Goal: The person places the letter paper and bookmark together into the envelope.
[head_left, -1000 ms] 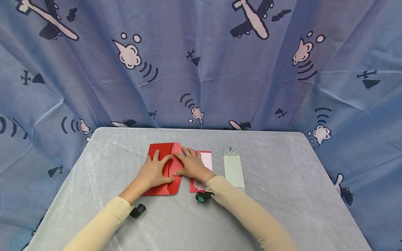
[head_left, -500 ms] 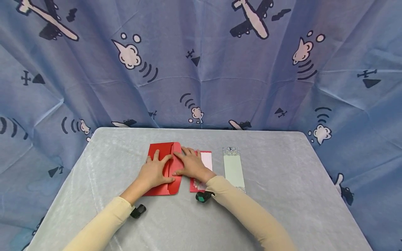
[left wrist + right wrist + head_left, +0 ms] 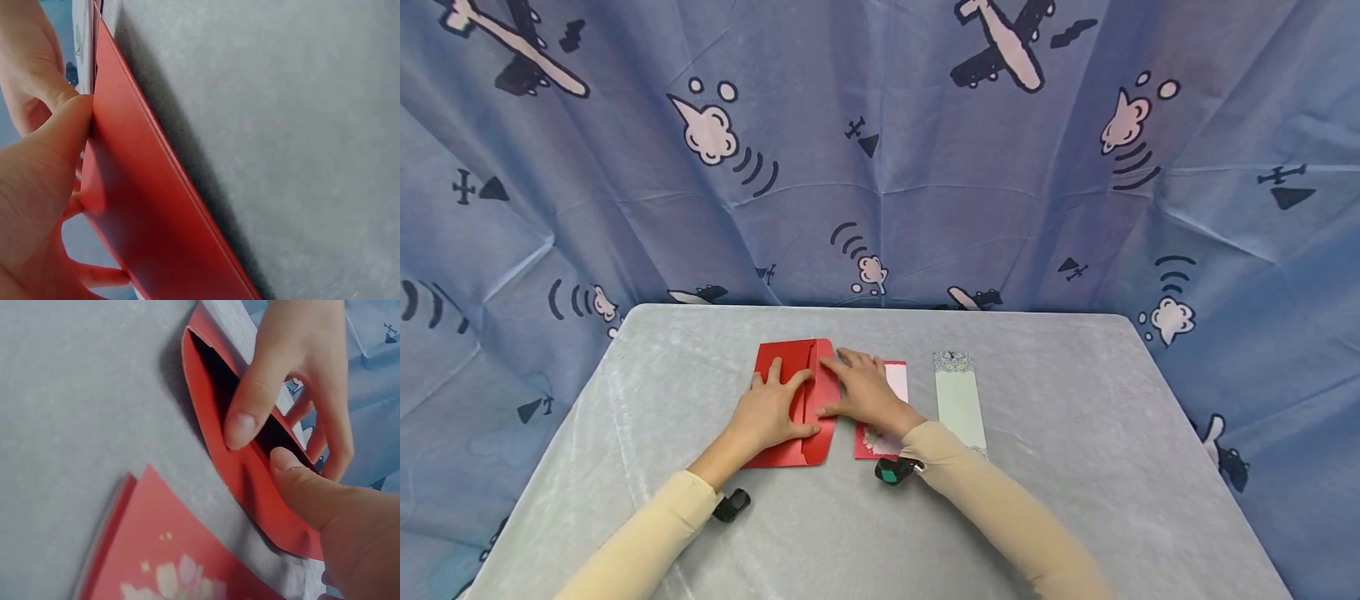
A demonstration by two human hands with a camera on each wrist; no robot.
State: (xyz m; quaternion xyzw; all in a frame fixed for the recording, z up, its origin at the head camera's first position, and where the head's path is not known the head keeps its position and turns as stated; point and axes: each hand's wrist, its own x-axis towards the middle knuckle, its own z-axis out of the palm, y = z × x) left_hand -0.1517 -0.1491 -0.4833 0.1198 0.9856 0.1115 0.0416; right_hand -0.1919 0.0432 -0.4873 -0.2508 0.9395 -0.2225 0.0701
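Note:
A red envelope (image 3: pixel 787 354) lies on the table, its flap (image 3: pixel 825 385) folded out to the right. In the right wrist view a dark gap shows along the envelope's mouth (image 3: pixel 215 369). Spread over the envelope's body is my left hand (image 3: pixel 766 414), its thumb and forefinger reaching to the mouth's edge. My right hand (image 3: pixel 867 393) has its thumb and forefinger extended at the flap, the other fingers stretched forward beside it. Under the right hand, partly hidden, lies a red card with a white panel (image 3: pixel 896 379) and printed flowers.
A pale green card with a patterned border (image 3: pixel 958 408) lies right of the red card. Everything lies on a table with a grey cloth (image 3: pixel 1045 467). Behind it hangs a blue curtain (image 3: pixel 805 125) printed with planes. A small black device (image 3: pixel 891 472) is at the right wrist.
My right hand has shifted slightly to the right along the flap. The left hand stays spread on the envelope, and the cards have not moved.

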